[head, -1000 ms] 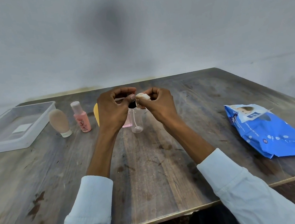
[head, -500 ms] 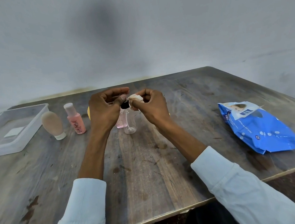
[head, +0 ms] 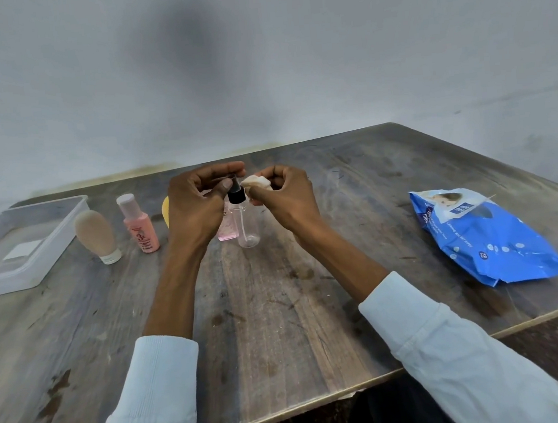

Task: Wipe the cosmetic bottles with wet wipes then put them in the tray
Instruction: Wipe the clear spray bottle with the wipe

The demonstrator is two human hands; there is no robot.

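A clear spray bottle (head: 247, 226) with a black pump top is held upright at the table's middle. My left hand (head: 198, 206) pinches its top between thumb and fingers. My right hand (head: 284, 195) holds a crumpled wet wipe (head: 257, 182) against the black top. A pink bottle (head: 227, 231) stands behind the clear one, partly hidden by my left hand. Further left stand a pink bottle with a pale cap (head: 139, 225) and a beige tube (head: 97, 235) on its white cap. The clear plastic tray (head: 53, 232) sits at the far left.
A blue pack of wet wipes (head: 486, 238) lies at the right, near the table's edge. A yellow object (head: 165, 207) shows behind my left hand, mostly hidden. The wooden table (head: 279, 312) ends close to my sleeves, and a grey wall rises behind it.
The view has shifted slightly. My hands stay together at the bottle's top, with the wipe still rubbing the black pump; the bottles on the table have not moved.
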